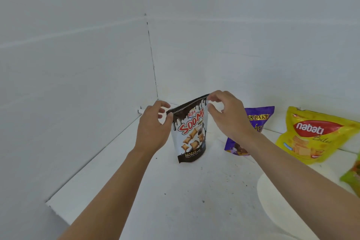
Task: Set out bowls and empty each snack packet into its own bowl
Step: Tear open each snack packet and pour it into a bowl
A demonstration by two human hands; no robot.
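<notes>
Both hands are up at the top edge of the Soomi packet point(191, 132), which stands upright on the white surface point(175, 191) near the corner. Left hand point(153, 128) fingers pinch the top left corner, right hand point(228, 113) fingers pinch the top right. The purple packet point(259, 117) and yellow Nabati packet point(311, 134) lean against the wall to the right, and a white bowl point(272, 200) sits partly under the right forearm
</notes>
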